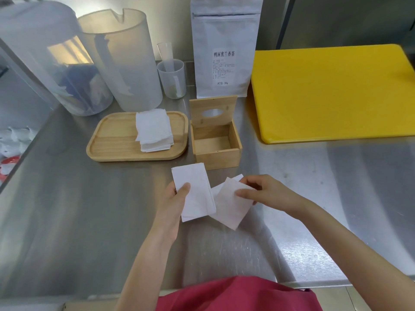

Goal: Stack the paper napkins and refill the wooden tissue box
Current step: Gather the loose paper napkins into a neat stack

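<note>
My left hand (175, 198) grips a small stack of white napkins (194, 189) by its left edge, thumb on top, above the steel counter. My right hand (262, 191) pinches another white napkin (231, 205) at its upper right corner; it overlaps the stack's right side. Behind them stands the wooden tissue box (216, 151), its hinged lid (213, 113) with an oval slot raised and its inside empty. A further pile of napkins (153, 130) lies on the right half of a wooden tray (112, 140), left of the box.
A yellow cutting board (332, 93) lies at the back right. A white tea pouch (225, 48) stands behind the box. Two large translucent pitchers (121, 61) and a small measuring cup (171, 78) stand at the back left. The counter's left edge (20, 162) drops off.
</note>
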